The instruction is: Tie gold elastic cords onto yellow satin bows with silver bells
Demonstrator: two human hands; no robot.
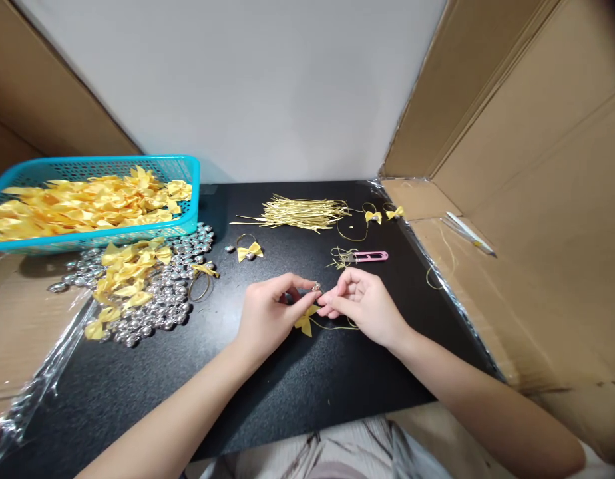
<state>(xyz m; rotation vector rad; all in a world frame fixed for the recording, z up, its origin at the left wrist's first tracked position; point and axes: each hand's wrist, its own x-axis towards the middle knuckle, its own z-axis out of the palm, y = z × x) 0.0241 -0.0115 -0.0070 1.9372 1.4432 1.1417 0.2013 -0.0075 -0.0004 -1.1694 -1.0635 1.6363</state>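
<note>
Left hand [270,313] pinches small shiny piece [316,287]; yellow fabric bow [306,324] just beside, likely unfinished. Right hand [363,305] fingers curled, can't tell grip. 4 gold-looped yellow bows [247,252] look done; turquoise plastic basket [194,199] pile left.

A: Left hand [267,313]?
B: Thumb and index pinched at the tips, back up, bare forearm [188,412] slanting from lower left.
A: Right hand [371,307]?
B: Fingers curled, thumb folded toward them, palm turned inward, fingertips near the left's.
</note>
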